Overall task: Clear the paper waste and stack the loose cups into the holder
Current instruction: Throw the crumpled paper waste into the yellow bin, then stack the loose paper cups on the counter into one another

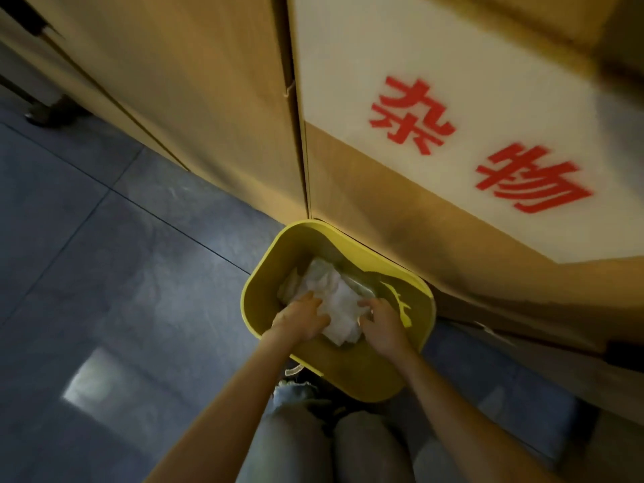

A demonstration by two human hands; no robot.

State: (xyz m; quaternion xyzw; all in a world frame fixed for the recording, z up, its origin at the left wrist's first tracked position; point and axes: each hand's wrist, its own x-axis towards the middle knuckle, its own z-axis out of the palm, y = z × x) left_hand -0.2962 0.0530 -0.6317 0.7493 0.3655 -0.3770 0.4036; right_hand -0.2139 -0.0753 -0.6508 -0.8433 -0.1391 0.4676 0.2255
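Observation:
A yellow waste bin (355, 374) stands on the floor against a wooden cabinet, just past my knees. Crumpled white paper waste (339, 303) fills its inside. My left hand (301, 317) reaches over the near rim and presses on the left side of the paper, fingers curled onto it. From the other side, my right hand (381, 320) grips the paper's right edge. Both hands are inside the bin's mouth. No cups or cup holder are in view.
A wooden cabinet (216, 109) rises right behind the bin, its right door bearing a white panel with red characters (481, 141). Grey tiled floor (115, 256) spreads to the left. A dark shoe (52, 111) shows at far left.

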